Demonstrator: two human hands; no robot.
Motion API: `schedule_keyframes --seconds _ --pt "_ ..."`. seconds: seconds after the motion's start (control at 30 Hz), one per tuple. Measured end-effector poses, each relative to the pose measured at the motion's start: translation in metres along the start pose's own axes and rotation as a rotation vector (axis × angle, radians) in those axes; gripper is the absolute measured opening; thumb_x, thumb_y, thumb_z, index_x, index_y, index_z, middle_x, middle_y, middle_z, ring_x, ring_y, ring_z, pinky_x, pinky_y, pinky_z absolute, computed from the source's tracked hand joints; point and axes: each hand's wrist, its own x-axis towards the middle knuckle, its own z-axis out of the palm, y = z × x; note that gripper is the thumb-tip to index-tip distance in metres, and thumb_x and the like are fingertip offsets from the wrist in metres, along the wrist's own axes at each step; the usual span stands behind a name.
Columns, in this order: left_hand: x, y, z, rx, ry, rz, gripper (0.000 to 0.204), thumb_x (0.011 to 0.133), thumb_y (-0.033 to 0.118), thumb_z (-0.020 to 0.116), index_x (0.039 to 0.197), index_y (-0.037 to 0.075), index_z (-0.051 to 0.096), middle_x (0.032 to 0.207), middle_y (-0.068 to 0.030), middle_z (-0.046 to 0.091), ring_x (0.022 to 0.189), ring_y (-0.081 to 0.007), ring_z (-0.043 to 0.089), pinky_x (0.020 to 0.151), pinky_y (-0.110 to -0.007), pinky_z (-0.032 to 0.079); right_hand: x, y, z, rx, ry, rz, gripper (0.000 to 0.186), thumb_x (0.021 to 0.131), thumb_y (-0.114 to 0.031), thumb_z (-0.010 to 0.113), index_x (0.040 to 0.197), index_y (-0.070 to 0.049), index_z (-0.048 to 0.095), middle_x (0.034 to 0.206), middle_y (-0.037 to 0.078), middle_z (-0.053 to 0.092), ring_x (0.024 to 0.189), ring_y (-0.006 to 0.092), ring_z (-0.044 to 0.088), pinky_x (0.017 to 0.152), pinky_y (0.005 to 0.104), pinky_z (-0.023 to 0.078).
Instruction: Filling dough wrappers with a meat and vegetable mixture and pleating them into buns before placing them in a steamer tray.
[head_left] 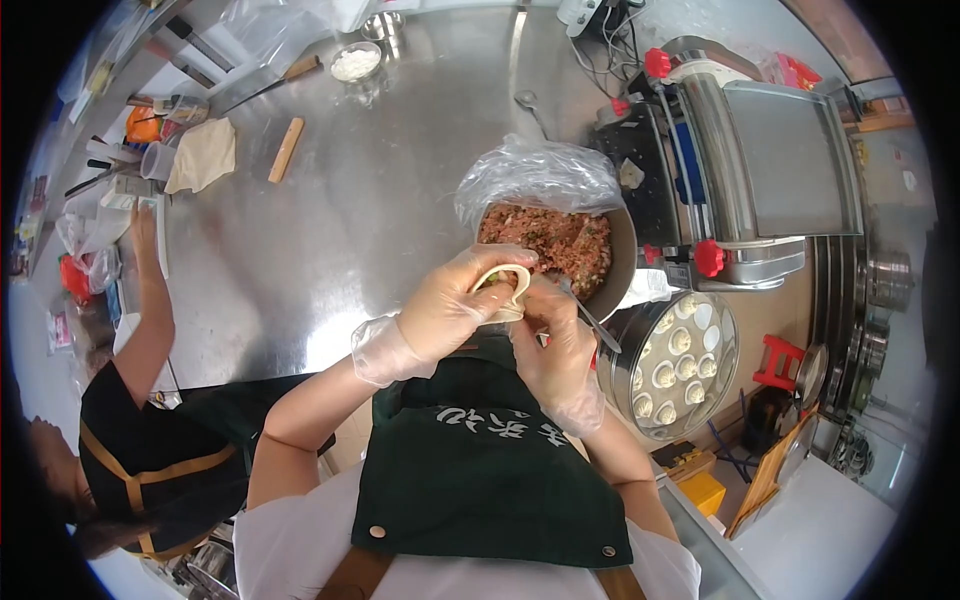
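In front of my apron, a round dough wrapper (pixel 519 290) with some filling inside is folded between my two gloved hands. My left hand (pixel 437 308) cups it from the left, thumb on the opening. Fingers of my right hand (pixel 556 345) pinch its right edge. Clear plastic gloves cover both hands. Just beyond them sits a metal bowl (pixel 626 250) of minced meat filling (pixel 550 232), with clear plastic film (pixel 540 180) over its far side. A spoon (pixel 602 330) leans out over the near rim, partly hidden by my right hand.
At the right, a round steamer (pixel 618 388) holds several pleated buns (pixel 680 342). Beyond it stands a metal dough roller machine (pixel 790 160). On the steel table (pixel 350 200) lie a wooden stick (pixel 286 150), a cloth (pixel 203 156) and a white-filled bowl (pixel 356 64). A co-worker's arm (pixel 150 290) reaches in at left.
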Motion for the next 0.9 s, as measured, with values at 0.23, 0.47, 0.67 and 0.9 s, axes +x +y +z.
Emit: schedule_keyframes --seconds 0.23,0.47,0.67,0.9 --pt "0.002 -0.001 0.003 0.009 0.097 0.035 0.038 0.098 0.002 0.057 0.135 0.004 0.055 0.137 -0.0069 0.055 0.120 -0.0171 0.056 0.103 -0.032 0.046 0.003 -0.001 -0.006 -0.229 0.021 -0.145 0.031 0.077 0.008 0.074 0.106 -0.001 0.065 0.087 0.012 0.072 0.067 0.0161 0.069 0.060 0.0267 0.053" --pt "-0.004 -0.014 0.032 -0.708 0.397 0.016 0.035 0.094 -0.003 0.058 0.128 0.003 0.058 0.135 -0.0077 0.056 0.119 -0.0154 0.057 0.103 -0.031 0.047 0.001 -0.001 0.008 0.005 0.030 -0.006 0.033 0.078 0.010 0.073 0.107 0.000 0.064 0.091 0.012 0.072 0.071 0.0142 0.070 0.061 0.0265 0.054" --pt "-0.006 -0.009 0.029 -0.493 0.331 -0.028 0.044 0.094 -0.004 0.056 0.137 0.004 0.052 0.136 -0.0065 0.056 0.120 -0.0139 0.056 0.104 -0.030 0.045 0.004 -0.005 0.004 -0.004 0.045 0.062 0.035 0.076 0.005 0.075 0.107 -0.004 0.061 0.078 0.011 0.068 0.059 0.0241 0.068 0.051 0.0337 0.051" --pt "-0.010 -0.001 0.022 -0.512 0.240 0.017 0.046 0.095 -0.004 0.052 0.140 0.002 0.050 0.141 -0.0084 0.053 0.123 -0.0157 0.054 0.108 -0.032 0.042 0.008 -0.003 -0.002 -0.165 0.008 -0.207 0.038 0.075 0.006 0.074 0.109 -0.003 0.062 0.076 0.012 0.066 0.059 0.0275 0.066 0.050 0.0361 0.050"
